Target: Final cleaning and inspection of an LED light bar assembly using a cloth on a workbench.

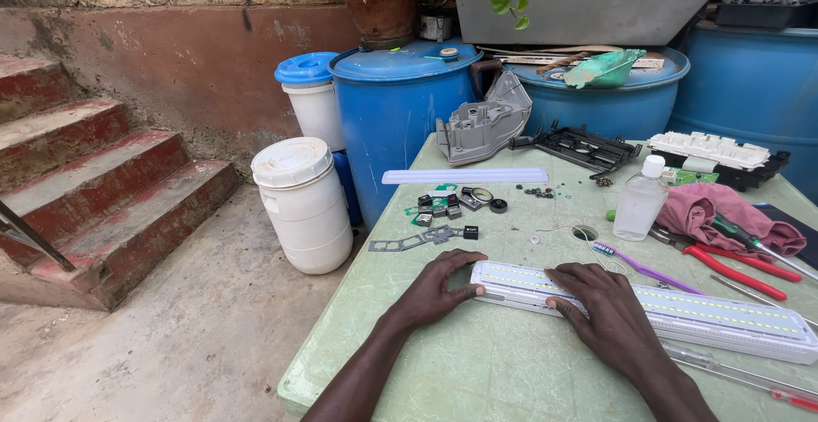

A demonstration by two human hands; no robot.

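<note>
A long white LED light bar [682, 313] with rows of small yellow diodes lies across the pale green table [443, 362]. My left hand [434, 290] grips the bar's left end, fingers curled over it. My right hand [601, 303] rests flat on top of the bar a little further right, fingers pressing on the strip. A purple toothbrush [643, 268] lies just behind the bar.
Small electronic parts [447, 205], a grey bracket [417, 239] and a translucent cover strip [464, 176] lie further back. A clear bottle [639, 200], pink cloth [724, 213], red-handled pliers [737, 270] and screwdrivers [741, 379] lie at the right. Blue barrels [396, 124] and white buckets [302, 205] stand behind; steps [94, 175] rise at the left.
</note>
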